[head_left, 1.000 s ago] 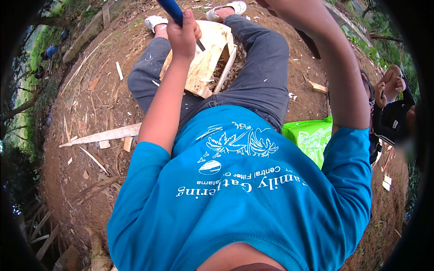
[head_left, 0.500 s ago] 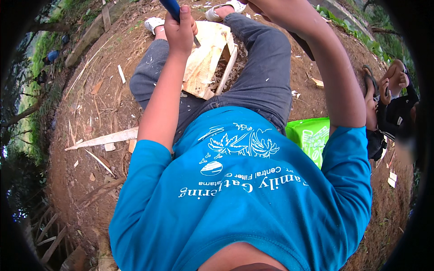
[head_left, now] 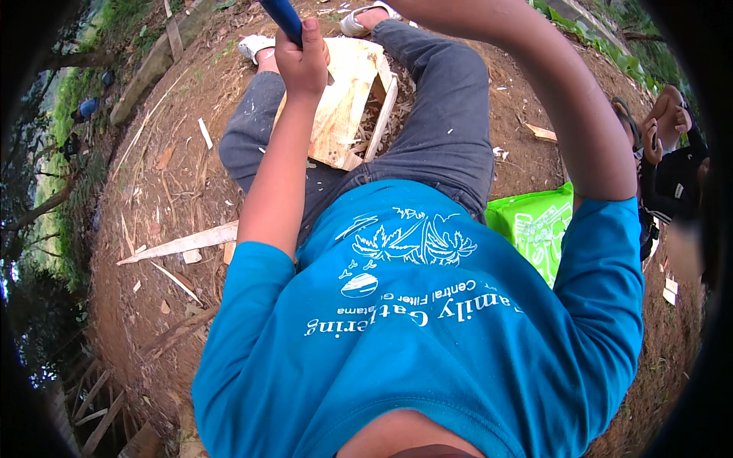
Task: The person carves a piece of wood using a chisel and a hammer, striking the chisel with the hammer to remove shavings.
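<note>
I sit on bare earth with my legs stretched out and a pale slab of split wood [head_left: 343,107] lying between my knees. My left hand [head_left: 303,59] is raised over the slab, shut on a blue handle [head_left: 279,15] that runs out of the top edge. What is at the handle's far end is hidden. My right forearm [head_left: 557,99] reaches up past the top edge, so that hand is out of the picture. Wood chips lie beside the slab.
A bright green bag [head_left: 534,225] lies on the ground at my right hip. Another person [head_left: 672,145] in dark clothes sits at the far right. A long wood splinter [head_left: 183,244] and scraps lie at my left. Planks [head_left: 153,65] and grass lie beyond.
My left hand keeps its grip on the blue handle and stays almost in place over the slab. The view has shifted slightly, and the person at the right has moved a little.
</note>
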`<state>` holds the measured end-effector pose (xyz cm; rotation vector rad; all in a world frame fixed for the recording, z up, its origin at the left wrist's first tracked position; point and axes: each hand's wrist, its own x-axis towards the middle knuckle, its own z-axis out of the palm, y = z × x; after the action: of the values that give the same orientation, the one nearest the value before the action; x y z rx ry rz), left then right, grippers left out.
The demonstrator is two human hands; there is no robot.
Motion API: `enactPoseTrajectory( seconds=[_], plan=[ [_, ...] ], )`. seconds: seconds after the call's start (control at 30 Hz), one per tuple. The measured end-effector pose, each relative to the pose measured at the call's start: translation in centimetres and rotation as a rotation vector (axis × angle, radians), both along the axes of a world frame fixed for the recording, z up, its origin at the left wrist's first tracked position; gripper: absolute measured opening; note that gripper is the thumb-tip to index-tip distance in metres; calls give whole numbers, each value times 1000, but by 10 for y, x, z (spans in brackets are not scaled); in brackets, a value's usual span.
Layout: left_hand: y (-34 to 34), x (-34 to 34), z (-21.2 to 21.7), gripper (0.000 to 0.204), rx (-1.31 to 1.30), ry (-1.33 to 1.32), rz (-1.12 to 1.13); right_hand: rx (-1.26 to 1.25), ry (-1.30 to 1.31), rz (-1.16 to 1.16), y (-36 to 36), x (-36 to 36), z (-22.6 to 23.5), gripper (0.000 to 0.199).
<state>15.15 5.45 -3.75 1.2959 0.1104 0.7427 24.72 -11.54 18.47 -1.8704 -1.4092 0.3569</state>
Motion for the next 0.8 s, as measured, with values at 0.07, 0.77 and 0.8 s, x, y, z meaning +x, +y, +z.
enactPoseTrajectory(
  seconds=[0.07,0.77,0.8],
  plan=[
    [1,0,0,38,7,0,-6,15,-14,8,3,1,-8,32],
    [-13,-3,-6,36,65,114,33,145,-173,-23,9,-4,-4,28],
    [-15,-4,-6,37,65,118,30,117,-154,-33,2,-3,-2,28]
  ],
)
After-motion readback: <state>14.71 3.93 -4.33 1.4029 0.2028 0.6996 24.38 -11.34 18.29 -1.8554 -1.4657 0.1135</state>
